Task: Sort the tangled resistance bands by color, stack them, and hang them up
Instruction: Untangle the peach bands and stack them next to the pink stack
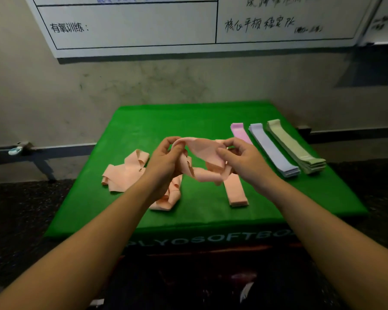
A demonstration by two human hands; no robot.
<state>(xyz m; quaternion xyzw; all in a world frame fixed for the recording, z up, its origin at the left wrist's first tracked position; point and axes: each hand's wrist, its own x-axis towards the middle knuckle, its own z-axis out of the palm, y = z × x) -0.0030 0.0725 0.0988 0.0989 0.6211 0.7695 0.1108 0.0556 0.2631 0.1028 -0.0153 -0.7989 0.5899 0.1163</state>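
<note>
Peach resistance band (205,157), still twisted, is pinched between the left hand (166,161) and right hand (244,162) above the green plyo box (143,130). Pink (241,133), lilac (271,151) and green stacks (296,151) lie sorted; peach tangles (126,171) and hanging remain.

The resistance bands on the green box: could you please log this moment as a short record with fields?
surface: green soft box
left hand: grip on peach band, raised over the box
right hand: pinches the same band's other end
unsorted: peach tangle, left of the hands
sorted stacks, right side: peach stack, pink stack, lavender stack, green stack
hung up: none yet
behind: whiteboard
</note>
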